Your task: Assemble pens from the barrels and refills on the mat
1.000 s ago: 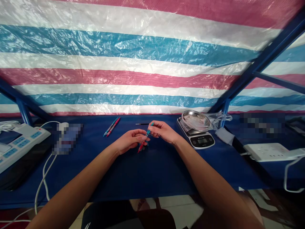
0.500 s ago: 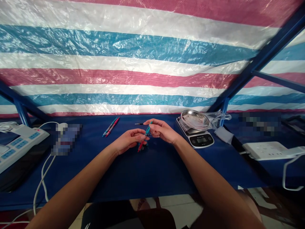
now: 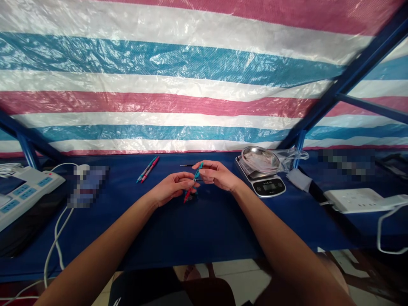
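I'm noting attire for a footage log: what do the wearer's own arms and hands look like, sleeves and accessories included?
The left hand and right hand are ungloved, with no watch or bracelet visible. The left forearm and right forearm are bare, showing no sleeves or clear markings. Small rings can't be ruled out.

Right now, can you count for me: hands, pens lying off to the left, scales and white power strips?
Hands: 2 (left hand, right hand)
Pens lying off to the left: 2 (blue pen, red pen)
Scales: 1 (scale)
White power strips: 2 (left strip, right strip)
Total: 7
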Demonstrator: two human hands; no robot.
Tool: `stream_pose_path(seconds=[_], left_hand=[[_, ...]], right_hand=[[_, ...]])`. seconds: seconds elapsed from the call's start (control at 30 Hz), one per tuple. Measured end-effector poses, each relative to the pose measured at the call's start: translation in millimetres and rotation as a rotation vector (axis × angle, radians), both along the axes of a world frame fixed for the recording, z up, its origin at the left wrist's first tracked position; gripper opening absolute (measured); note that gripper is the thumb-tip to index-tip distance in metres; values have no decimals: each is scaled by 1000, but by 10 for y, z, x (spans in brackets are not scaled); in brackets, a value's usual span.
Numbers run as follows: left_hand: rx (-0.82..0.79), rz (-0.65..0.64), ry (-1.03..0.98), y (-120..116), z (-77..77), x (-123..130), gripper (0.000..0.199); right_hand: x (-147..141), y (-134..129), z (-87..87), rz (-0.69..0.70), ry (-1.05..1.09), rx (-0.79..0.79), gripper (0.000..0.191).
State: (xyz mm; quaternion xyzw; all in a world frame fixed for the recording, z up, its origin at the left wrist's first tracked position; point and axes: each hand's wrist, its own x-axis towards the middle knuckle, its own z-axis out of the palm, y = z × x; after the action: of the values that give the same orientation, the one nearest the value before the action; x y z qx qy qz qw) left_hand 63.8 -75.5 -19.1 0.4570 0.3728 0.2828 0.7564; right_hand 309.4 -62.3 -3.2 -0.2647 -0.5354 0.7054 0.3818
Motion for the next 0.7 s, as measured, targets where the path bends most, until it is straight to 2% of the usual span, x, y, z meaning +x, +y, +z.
stream_pose_path(seconds=[0.27, 0.4, 0.47, 0.57, 0.7], left_hand=[[8, 5, -19, -24, 36, 12, 50], [24, 24, -11, -18, 44, 14, 52], [39, 43, -1, 4, 51, 0, 53], [111, 130, 33, 85, 89, -83, 55], [328, 370, 171, 278, 185, -424, 58]], right_hand=[[-41, 18, -52, -46, 0, -14, 35], [-22, 14, -36, -25, -8, -3, 43], [-10, 20, -33, -60, 3, -16, 44], [9, 43, -38, -130, 23, -29, 43], [46, 77, -42, -158, 51, -15, 40]])
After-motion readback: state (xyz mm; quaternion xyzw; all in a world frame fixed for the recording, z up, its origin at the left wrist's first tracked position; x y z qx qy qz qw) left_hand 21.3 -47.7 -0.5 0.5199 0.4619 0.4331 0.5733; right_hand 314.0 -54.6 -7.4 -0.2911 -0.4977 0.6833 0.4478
